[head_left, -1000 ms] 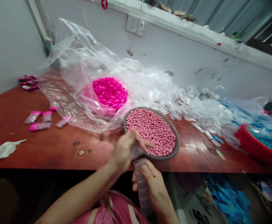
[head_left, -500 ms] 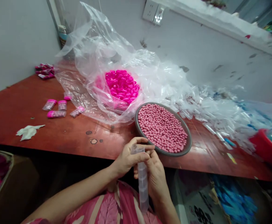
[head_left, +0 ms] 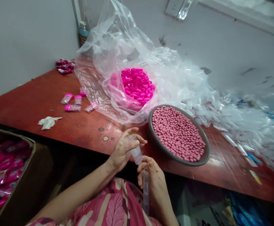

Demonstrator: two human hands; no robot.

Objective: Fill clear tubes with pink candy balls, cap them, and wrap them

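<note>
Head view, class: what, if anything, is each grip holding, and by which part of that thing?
The left grip holds a clear cup by its upper part; the right grip holds a clear tube near its upper end.

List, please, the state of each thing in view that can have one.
Left grip: holding clear cup
Right grip: holding long clear piece
Bowl: full of pink beads
Plastic bag: open, pink caps showing
Small bottles: capped
Carton: open, pink packets inside
White scrap: crumpled
</note>
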